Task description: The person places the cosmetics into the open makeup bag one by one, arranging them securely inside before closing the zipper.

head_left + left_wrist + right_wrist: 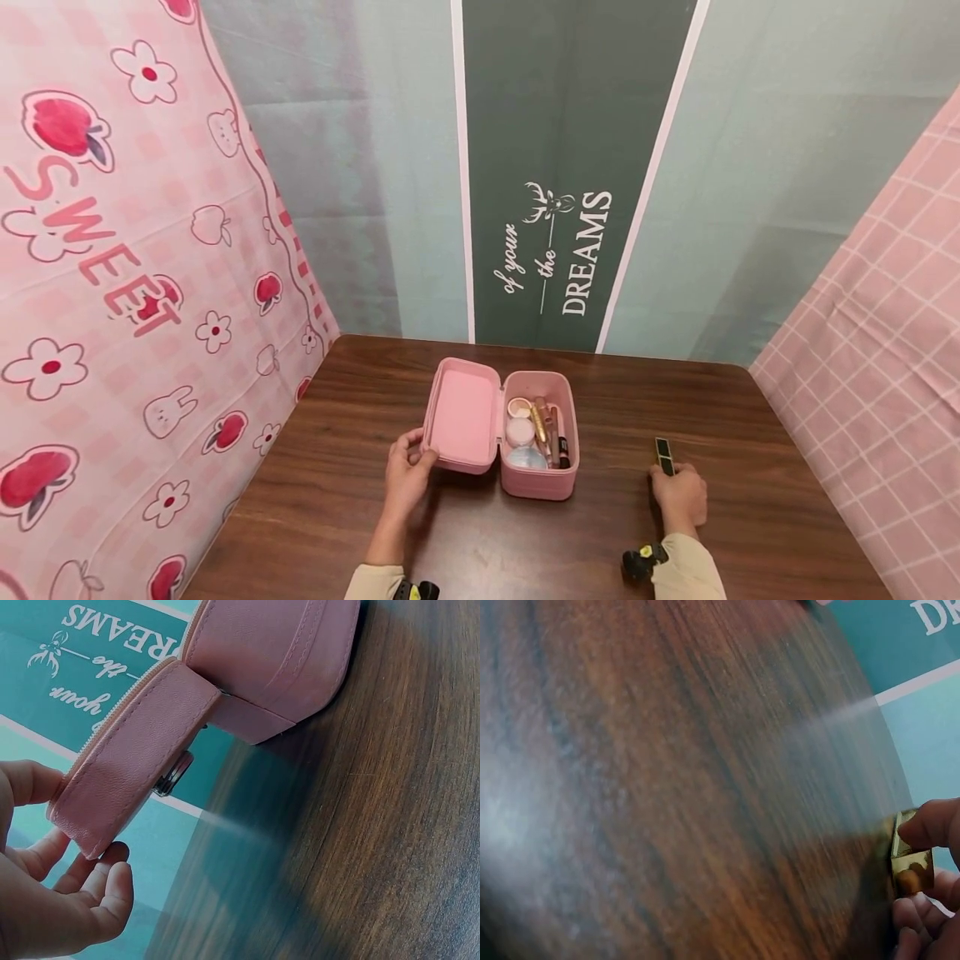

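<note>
A pink makeup case point(538, 486) lies open on the table, its lid point(461, 417) folded out to the left. My left hand point(407, 477) pinches the lid's front left corner; in the left wrist view, fingers sit on both sides of the lid's edge point(127, 754). Makeup fills the case: round jars point(521, 432), a gold tube point(538, 422) and several other slim tubes. To the right of the case, my right hand point(679, 497) holds a slim black-and-gold rectangular item point(663, 451), perhaps a lipstick. Its shiny gold end point(913, 873) shows between thumb and fingers in the right wrist view.
The brown wooden table point(630, 400) reaches to a green curtain point(555, 100) at the back. Pink printed cloth point(150, 250) hangs at the left, and pink checked cloth point(885, 333) at the right. A metal fitting point(174, 774) juts from the lid's outer face.
</note>
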Available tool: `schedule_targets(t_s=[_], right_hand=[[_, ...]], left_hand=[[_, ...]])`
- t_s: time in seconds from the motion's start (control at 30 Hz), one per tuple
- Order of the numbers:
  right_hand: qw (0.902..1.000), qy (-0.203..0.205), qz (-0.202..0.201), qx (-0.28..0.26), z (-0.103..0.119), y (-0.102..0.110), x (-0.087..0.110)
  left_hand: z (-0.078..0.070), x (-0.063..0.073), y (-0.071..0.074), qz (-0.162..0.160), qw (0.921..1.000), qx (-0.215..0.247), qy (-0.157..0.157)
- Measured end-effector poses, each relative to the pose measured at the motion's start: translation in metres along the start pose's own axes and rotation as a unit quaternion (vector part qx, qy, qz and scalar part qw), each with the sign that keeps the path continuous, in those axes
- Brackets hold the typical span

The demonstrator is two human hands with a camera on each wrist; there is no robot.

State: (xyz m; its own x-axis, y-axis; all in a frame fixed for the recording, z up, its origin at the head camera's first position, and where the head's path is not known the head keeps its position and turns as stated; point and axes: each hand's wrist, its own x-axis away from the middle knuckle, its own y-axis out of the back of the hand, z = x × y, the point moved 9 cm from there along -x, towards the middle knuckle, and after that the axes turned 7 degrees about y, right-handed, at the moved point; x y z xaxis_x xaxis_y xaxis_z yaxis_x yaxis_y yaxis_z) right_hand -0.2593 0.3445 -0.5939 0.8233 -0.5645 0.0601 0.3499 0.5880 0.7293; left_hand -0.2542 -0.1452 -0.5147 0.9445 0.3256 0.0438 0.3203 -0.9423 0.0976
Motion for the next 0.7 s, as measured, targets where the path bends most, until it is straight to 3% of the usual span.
schedule_targets(t_s=[0.2, 0.37, 0.47, 0.57, 0.7], right_hand=[[0.9996, 0.02, -0.012, -0.015, 0.004, 0.004, 0.003], [0.9928, 0.072, -0.077, -0.056, 0.016, 0.014, 0.012], [0.9795, 0.106, -0.148, -0.086, 0.024, 0.024, 0.019], [0.9591, 0.123, -0.223, -0.124, 0.027, 0.034, 0.028], [0.9374, 0.129, -0.276, -0.168, 0.027, 0.04, 0.032]], left_hand=[[0.0, 0.001, -0.001, 0.003, 0.9999, 0.002, 0.011], [-0.008, 0.005, -0.001, 0.005, 0.9999, 0.005, 0.015], [-0.023, 0.013, -0.002, 0.008, 0.9999, 0.003, 0.009], [-0.036, 0.02, -0.002, 0.009, 0.9999, 0.0, 0.009], [-0.034, 0.018, -0.002, 0.007, 0.9998, 0.006, 0.016]])
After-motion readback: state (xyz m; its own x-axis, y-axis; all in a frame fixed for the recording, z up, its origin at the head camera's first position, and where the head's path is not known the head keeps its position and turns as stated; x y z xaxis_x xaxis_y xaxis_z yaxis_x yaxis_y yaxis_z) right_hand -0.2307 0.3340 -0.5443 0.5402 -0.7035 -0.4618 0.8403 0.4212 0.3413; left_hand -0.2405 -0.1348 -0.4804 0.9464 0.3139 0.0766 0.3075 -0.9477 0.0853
